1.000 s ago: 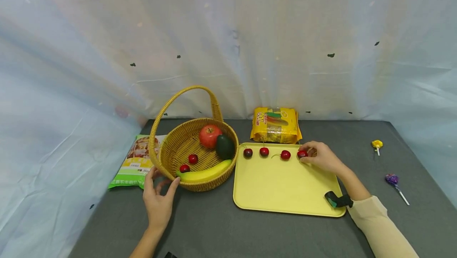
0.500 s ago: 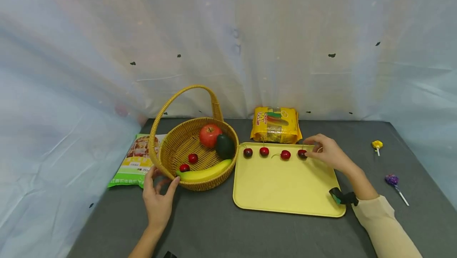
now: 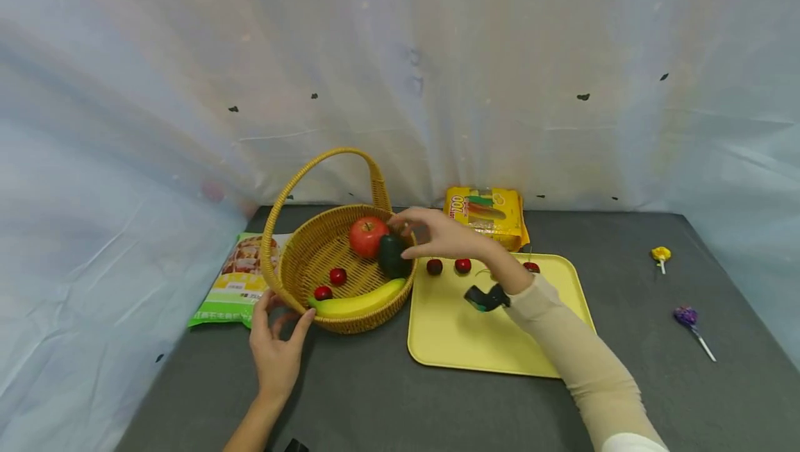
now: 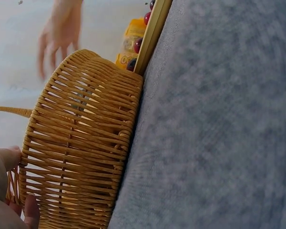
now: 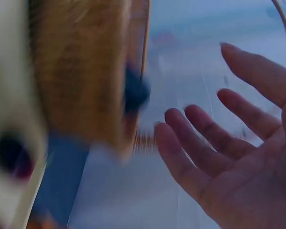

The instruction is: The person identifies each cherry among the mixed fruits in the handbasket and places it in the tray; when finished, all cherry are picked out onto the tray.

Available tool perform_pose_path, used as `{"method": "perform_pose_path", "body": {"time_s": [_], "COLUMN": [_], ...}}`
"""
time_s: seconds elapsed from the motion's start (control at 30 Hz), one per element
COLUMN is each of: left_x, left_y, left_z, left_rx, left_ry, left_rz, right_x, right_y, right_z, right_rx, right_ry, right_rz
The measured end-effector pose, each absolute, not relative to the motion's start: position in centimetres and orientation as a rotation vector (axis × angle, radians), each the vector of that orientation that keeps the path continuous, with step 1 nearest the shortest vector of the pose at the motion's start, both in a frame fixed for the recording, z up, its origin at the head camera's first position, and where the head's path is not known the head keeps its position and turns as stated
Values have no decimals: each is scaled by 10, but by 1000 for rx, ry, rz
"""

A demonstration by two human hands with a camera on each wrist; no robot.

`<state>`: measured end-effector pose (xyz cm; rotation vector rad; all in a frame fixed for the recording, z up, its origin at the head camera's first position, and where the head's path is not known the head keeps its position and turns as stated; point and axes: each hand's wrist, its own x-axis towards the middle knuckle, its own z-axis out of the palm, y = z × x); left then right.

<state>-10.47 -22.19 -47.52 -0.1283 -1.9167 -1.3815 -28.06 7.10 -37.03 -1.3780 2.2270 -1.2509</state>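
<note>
In the head view my left hand point(image 3: 275, 358) grips the rim of the yellow wicker basket point(image 3: 350, 328) near the foot of its tall handle. The left wrist view shows a thumb and fingertip on either side of that woven rim point(image 4: 24, 160). Inside lie a red apple point(image 3: 367, 237), a dark green avocado point(image 3: 391, 257), a banana point(image 3: 359, 303) and two cherries point(image 3: 337, 277). Over the basket's right edge, close by the avocado, hovers my right hand point(image 3: 448, 233). Its fingers point(image 5: 200, 162) are spread and hold nothing in the right wrist view.
A yellow tray point(image 3: 475, 344) sits right of the basket with several cherries point(image 3: 434, 266) along its far side, partly behind my right arm. Behind it stands a yellow snack pack point(image 3: 486, 212). A green-white food bag point(image 3: 234, 285) lies left; two lollipops point(image 3: 686, 314) lie far right.
My right hand has let go of the rightmost cherry on the tray and swung left to the basket's right edge. The left hand keeps its grip on the rim.
</note>
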Motion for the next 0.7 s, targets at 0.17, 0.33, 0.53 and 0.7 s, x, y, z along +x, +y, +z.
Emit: {"method": "perform_pose_path", "body": {"time_s": [0.17, 0.33, 0.53, 0.7], "left_x": [-97, -95, -95, -94], "left_y": [-212, -210, -209, -209], "left_z": [-458, -452, -450, -450], "left_rx": [-136, -106, -123, -130], "left_ry": [-1919, -1942, -1938, -1936], "left_rz": [-1362, -1362, -1361, -1344], "right_x": [-288, -295, -305, -309], "right_y": [-10, -62, -83, -84], "right_z": [-361, -367, -391, -400], "right_rx": [-1500, -1425, -1242, -1180], "right_ry": [2057, 1913, 1820, 1818], "right_rz": [-986, -877, -879, -875]}}
